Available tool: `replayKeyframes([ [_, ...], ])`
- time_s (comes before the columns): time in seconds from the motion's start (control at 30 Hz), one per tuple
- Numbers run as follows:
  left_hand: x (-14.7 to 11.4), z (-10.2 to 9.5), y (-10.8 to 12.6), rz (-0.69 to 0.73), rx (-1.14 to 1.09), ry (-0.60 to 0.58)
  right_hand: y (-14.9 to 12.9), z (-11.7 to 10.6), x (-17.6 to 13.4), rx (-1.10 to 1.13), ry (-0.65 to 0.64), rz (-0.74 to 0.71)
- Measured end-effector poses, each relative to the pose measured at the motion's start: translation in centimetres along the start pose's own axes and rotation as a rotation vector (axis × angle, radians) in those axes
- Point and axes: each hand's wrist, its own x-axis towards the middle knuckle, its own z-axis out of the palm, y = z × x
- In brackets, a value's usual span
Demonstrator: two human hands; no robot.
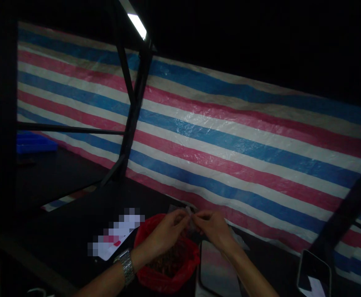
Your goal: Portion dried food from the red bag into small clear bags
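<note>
Above the far side of a red plastic bag (185, 268), my left hand (171, 227) and my right hand (213, 227) meet fingertip to fingertip. Both pinch a small clear plastic bag (193, 225) between thumb and fingers; its contents are too dim to make out. The red bag stands wide at the mouth below my left forearm, holding a heap of small brownish pieces (168, 264). A metal watch (125, 264) circles my left wrist. More clear plastic (239, 238) lies just beyond my right wrist.
A dark, glossy flat slab (217, 268) lies under my right forearm. A phone-like device (313, 274) is at the right, a partly blurred white card (115, 239) at the left. Blue trays (34, 142) sit far left. Behind stand a dark metal post (134, 111) and striped sheeting (230, 136).
</note>
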Motion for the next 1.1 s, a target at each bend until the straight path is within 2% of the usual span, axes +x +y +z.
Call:
replayKeyframes([
  [0.13, -0.2, 0.8, -0.1, 0.021, -0.073, 0.030, -1.3, 1.1, -2.2, 0.143, -0.052, -0.041],
  [0.37, -1.3, -1.2, 0.0, 0.036, -0.055, -0.025, -0.1, 3.5, -2.7, 0.267, -0.068, -0.046],
  [0.43, -1.5, -1.7, -0.2, 0.000, -0.019, -0.007, 0.2, 4.4, -2.6, 0.245, -0.019, -0.054],
  [0.6, -2.3, -2.4, -0.8, -0.116, 0.017, 0.108, 0.1, 5.6, -2.0, 0.113, 0.230, -0.137],
  [0.73, -3.0, -2.7, -0.5, -0.273, -0.133, 0.052, -0.6, 5.8, -2.1, 0.051, 0.299, -0.245],
  [0.83, -3.1, -3.2, -0.2, -0.388, -0.337, -0.036, -0.3, 6.1, -2.8, 0.001, 0.242, -0.351],
  [0.9, -2.8, -3.3, -0.5, -0.396, -0.445, -0.046, 0.5, 6.5, -3.6, -0.063, 0.158, -0.449],
  [1.0, -2.1, -3.0, -1.7, -0.345, -0.517, 0.018, 2.1, 7.0, -4.7, -0.148, 0.069, -0.552],
  [1.1, -1.6, -2.4, -3.1, -0.260, -0.518, 0.073, 3.1, 6.8, -5.3, -0.220, 0.085, -0.577],
])
